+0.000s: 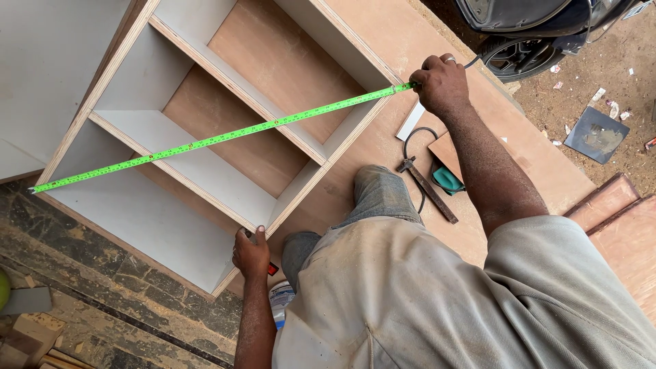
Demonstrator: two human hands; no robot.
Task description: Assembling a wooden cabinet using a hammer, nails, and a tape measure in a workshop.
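Dark vehicle point(540, 20) cut off by top edge; white round container point(280, 301) half hidden under grey shirt; yellow-green measuring tape point(219, 139) case hidden inside right hand point(441, 82).

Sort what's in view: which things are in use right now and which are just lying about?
In use: bright green tape measure, stretched diagonally across the pale plywood shelf cabinet; right hand holds one end, left hand grips the cabinet's edge.

Lying about: rusty hammer, teal cloth, black cable, grey square board.

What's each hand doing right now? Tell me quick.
Left hand: closed, gripping the corner of the shelf cabinet.
Right hand: closed on the green tape measure.
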